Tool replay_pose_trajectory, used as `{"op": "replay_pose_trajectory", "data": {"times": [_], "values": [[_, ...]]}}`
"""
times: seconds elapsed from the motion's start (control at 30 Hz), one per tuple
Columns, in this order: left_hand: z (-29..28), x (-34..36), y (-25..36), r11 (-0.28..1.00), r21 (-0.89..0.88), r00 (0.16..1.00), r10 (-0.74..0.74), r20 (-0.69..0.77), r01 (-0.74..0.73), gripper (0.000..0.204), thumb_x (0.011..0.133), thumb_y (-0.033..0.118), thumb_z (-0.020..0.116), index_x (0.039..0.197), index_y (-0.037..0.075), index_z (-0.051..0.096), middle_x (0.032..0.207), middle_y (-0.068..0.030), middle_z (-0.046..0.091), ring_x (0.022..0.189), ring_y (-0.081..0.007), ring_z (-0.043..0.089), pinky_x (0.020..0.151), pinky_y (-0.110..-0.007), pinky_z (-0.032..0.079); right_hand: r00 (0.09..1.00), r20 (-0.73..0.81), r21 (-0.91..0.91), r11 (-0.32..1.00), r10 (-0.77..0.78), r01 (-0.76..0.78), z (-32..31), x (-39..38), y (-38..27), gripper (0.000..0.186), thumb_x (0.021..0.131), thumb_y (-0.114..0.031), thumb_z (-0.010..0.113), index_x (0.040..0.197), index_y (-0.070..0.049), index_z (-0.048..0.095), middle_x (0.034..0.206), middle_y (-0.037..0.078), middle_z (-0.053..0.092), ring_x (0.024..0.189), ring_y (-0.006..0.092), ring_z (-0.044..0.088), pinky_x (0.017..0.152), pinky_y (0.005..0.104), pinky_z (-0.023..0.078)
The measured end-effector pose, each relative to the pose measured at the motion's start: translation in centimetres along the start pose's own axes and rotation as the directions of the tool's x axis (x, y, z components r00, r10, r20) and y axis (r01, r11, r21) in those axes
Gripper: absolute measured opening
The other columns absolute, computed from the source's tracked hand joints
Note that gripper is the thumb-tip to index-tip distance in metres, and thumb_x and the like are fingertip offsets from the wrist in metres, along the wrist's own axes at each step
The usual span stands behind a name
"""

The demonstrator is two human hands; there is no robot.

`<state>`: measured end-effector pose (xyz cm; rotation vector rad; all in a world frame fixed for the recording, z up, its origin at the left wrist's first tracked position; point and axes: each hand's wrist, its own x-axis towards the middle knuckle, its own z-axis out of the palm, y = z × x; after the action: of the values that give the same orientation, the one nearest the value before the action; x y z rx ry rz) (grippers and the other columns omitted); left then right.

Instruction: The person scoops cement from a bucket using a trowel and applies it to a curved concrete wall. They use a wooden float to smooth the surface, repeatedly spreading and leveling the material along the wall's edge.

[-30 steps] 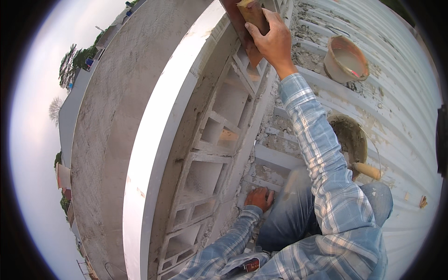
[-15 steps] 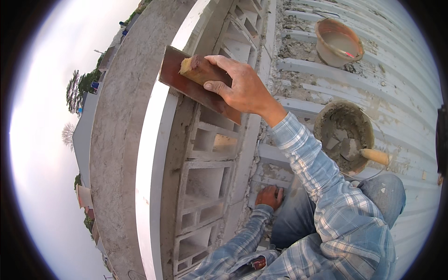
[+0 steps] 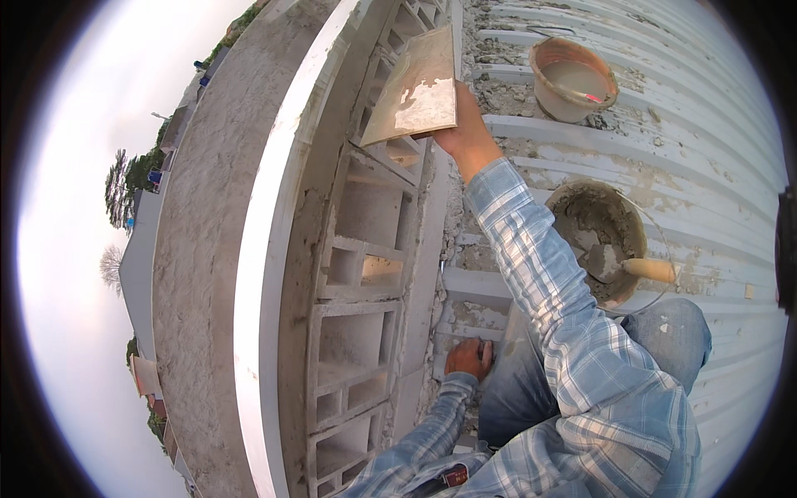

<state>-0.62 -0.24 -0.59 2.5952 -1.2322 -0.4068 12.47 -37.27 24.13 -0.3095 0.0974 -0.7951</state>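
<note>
My right hand (image 3: 467, 124) is closed round the handle of a plastering float (image 3: 423, 75), raised over the pierced block wall. The float's flat face is turned up toward me, with a patch of wet mortar on it; its handle and most of my fingers are hidden behind it. Below, my left hand (image 3: 469, 358) rests low beside the wall's foot, fingers curled; whatever they may hold is hidden. Along the wall's outer side runs a long white straight bar (image 3: 259, 274), next to a strip of grey mortar (image 3: 300, 266) on the wall top.
To the right, a bucket of mortar (image 3: 639, 224) holds a wooden-handled trowel (image 3: 647, 268). Farther off stands a bucket of cloudy water (image 3: 540, 83). Both sit on ribbed metal roofing (image 3: 706, 199) strewn with mortar crumbs. Hollow vent blocks (image 3: 357, 340) form the wall; a rough concrete ledge (image 3: 195, 290) lies beyond.
My right hand has drawn the float off the white bar toward the roof side and turned it over, so its flat face now shows. My left hand stays put.
</note>
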Motion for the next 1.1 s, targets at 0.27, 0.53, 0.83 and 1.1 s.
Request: {"op": "replay_pose_trajectory", "data": {"times": [0.27, 0.53, 0.83, 1.1], "values": [[0.1, -0.2, 0.0, 0.999, -0.044, 1.0, 0.002, -0.008, -0.002, 0.033, 0.093, 0.034, 0.063, 0.075, 0.007, 0.059, 0.076, -0.0156, 0.062, 0.075, -0.0369, 0.062, 0.071, -0.049, 0.05, 0.998, -0.023, -0.018, 0.998, 0.053, -0.053, 0.7, 2.2, 3.1, 0.035, 0.101, -0.027, 0.046, 0.122, -0.002, 0.058, 0.116, 0.012, 0.065, 0.106, 0.0275, 0.066, 0.092, 0.0472, 0.055], [0.2, -0.4, -0.1, 0.999, -0.045, 1.0, 0.012, -0.007, -0.013, 0.031, 0.094, 0.033, 0.062, 0.078, 0.006, 0.058, 0.079, -0.0161, 0.063, 0.076, -0.0374, 0.062, 0.075, -0.05, 0.049, 0.998, 0.001, -0.087, 0.994, 0.068, -0.068, 1.2, 1.8, 2.7, 0.036, 0.102, -0.03, 0.049, 0.126, -0.004, 0.056, 0.121, 0.009, 0.063, 0.106, 0.027, 0.064, 0.092, 0.0445, 0.055], [0.1, -0.3, -0.1, 0.999, -0.031, 0.999, -0.007, 0.033, 0.008, 0.03, 0.095, 0.033, 0.061, 0.08, 0.007, 0.059, 0.079, -0.0162, 0.063, 0.077, -0.0373, 0.062, 0.075, -0.049, 0.049, 0.996, -0.041, -0.01, 0.997, 0.077, -0.077, 1.9, -2.3, 4.1, 0.034, 0.105, -0.025, 0.042, 0.125, 0.0, 0.054, 0.114, 0.013, 0.064, 0.1, 0.0265, 0.068, 0.087, 0.0436, 0.059], [0.1, -0.2, -0.1, 0.998, -0.055, 0.998, -0.022, 0.057, 0.026, 0.032, 0.094, 0.035, 0.063, 0.08, 0.007, 0.059, 0.083, -0.016, 0.064, 0.08, -0.0368, 0.063, 0.077, -0.05, 0.05, 0.961, -0.049, -0.035, 0.961, 0.273, -0.275, 4.3, -11.7, 4.8, 0.032, 0.105, -0.023, 0.04, 0.123, -0.001, 0.056, 0.108, 0.013, 0.065, 0.091, 0.0227, 0.069, 0.08, 0.0389, 0.061]]}}
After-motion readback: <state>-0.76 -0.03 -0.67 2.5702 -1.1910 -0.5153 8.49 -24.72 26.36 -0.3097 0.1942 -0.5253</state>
